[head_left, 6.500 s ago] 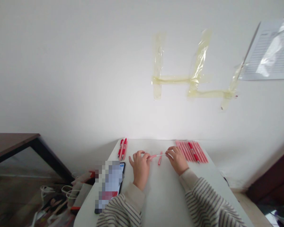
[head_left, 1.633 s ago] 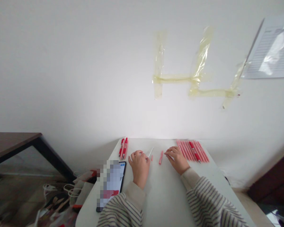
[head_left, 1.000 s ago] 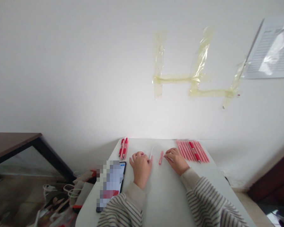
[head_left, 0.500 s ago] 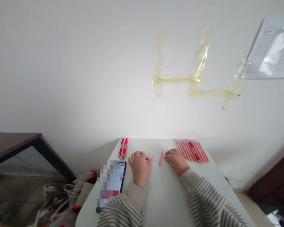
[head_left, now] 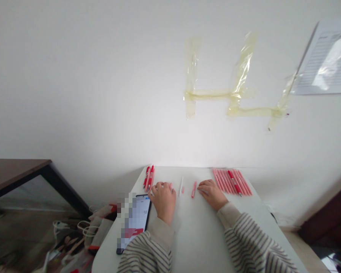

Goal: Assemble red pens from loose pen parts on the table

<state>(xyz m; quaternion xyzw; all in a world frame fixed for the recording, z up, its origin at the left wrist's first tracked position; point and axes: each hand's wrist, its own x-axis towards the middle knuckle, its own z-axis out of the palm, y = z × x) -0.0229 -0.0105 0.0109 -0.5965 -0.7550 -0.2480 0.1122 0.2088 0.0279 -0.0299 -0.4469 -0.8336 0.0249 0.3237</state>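
My left hand (head_left: 163, 200) is over the table, fingers bent downward and apart. A bit of pink (head_left: 171, 185) shows beside its fingertips; whether they touch it is hidden. To the right lie a thin white pen refill (head_left: 181, 185) and a small pink pen part (head_left: 183, 190), both clear of the hand. A short pink pen barrel (head_left: 193, 189) rests between my two hands. Just right of it, my right hand (head_left: 212, 195) is low on the table with its fingers pressed together; I cannot make out what is in them.
Several pink pens (head_left: 230, 182) lie in a row at the back right, a red pen (head_left: 234, 182) across them. Red and pink pens (head_left: 148, 178) lie at the back left. A phone (head_left: 142, 216) is by my left forearm. The wall (head_left: 102, 94) borders the white table (head_left: 199, 242).
My left hand has let go of the white refill and shifted left, leaving it on the table. The pink bit by its fingers now shows. My right hand has hardly moved.
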